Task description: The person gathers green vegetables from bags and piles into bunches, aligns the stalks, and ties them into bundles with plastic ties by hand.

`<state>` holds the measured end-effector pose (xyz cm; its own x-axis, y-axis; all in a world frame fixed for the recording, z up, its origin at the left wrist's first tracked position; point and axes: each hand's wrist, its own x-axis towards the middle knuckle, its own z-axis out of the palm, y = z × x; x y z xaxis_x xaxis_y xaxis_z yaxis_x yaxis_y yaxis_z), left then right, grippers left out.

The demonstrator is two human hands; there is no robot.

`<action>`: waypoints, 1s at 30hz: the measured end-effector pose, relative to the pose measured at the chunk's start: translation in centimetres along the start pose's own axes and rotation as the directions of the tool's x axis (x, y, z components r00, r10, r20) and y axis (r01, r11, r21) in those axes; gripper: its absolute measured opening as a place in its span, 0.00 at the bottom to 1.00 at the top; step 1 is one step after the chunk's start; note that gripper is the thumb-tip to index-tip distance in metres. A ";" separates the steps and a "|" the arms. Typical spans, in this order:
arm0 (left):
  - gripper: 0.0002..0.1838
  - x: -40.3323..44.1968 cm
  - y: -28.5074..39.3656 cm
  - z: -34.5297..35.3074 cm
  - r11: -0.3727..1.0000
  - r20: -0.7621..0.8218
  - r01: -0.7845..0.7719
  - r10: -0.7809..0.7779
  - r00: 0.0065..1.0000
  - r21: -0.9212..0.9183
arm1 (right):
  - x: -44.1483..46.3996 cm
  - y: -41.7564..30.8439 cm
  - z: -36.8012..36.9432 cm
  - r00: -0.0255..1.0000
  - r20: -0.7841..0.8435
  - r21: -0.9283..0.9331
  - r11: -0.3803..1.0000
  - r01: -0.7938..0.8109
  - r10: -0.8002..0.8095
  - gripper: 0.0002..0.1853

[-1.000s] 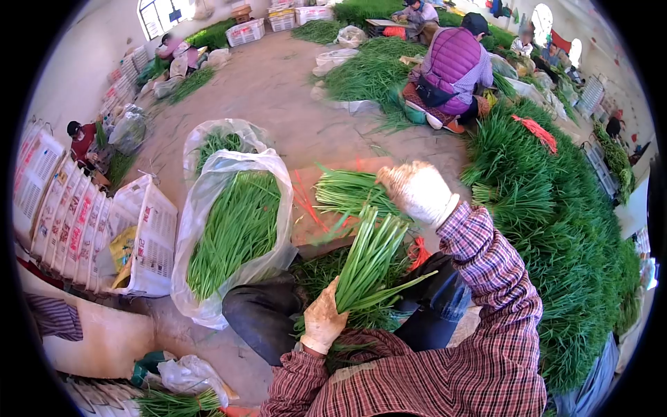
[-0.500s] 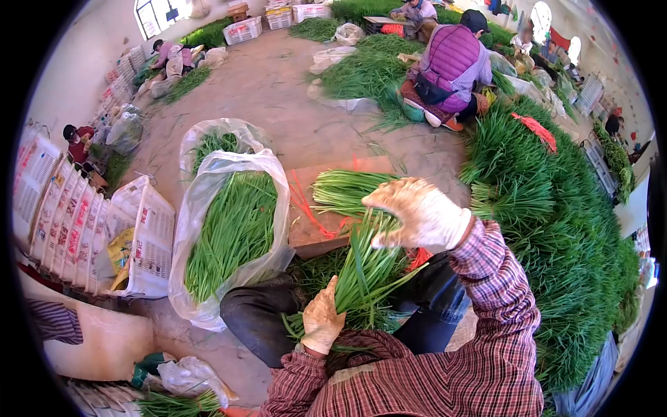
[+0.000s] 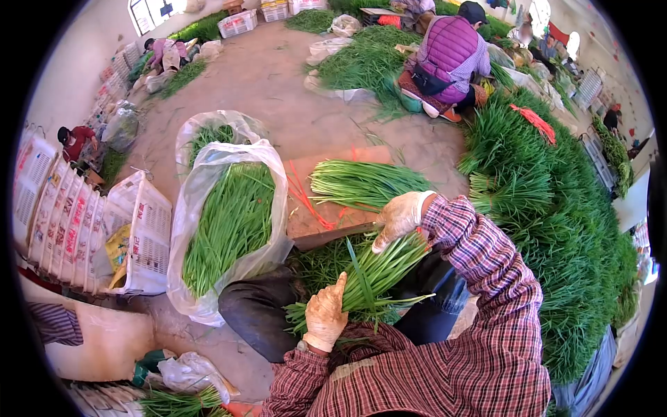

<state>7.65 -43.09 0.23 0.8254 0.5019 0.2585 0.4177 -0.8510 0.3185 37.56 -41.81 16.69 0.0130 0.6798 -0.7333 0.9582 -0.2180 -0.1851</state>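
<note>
My left hand, in a stained white glove, is closed around the leafy end of a bunch of chives above my lap. The bunch slants up to the right, with one broad leaf sticking out across it. My right hand, also gloved, has its fingers bent down over the pale stalk end; the fingertips are partly hidden. Just beyond lies another bundle of chives on a brown board, beside red ties.
Clear plastic bags of chives stand at the left, near white crates. A large heap of chives runs along the right. A person in a purple vest crouches ahead; others sit farther off.
My right hand has come down from its raised, open position onto the stalk end of the bunch. The bunch has tilted lower to the right, still in my left hand.
</note>
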 end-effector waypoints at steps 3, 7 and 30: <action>0.55 -0.2 0.0 -0.1 1.000 0.009 -0.003 0.003 1.000 -0.020 | 1.8 1.3 1.3 0.996 -0.078 0.064 0.996 0.054 -0.049 0.35; 0.54 -0.2 -0.2 0.7 0.997 -0.052 0.021 -0.025 0.998 -0.075 | 2.2 1.7 1.9 0.945 -0.309 0.098 0.985 0.142 -0.105 0.26; 0.56 -3.9 -6.6 8.2 -0.656 0.157 0.235 0.480 0.863 0.717 | -5.2 -0.5 1.5 0.333 -0.887 -0.142 0.875 0.462 -0.320 0.18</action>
<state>4.79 -40.71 -10.31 0.9724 0.0008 0.2332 0.1919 0.5653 -0.8022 36.60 -46.31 19.58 -0.0492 0.9174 0.3950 0.8855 0.2230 -0.4076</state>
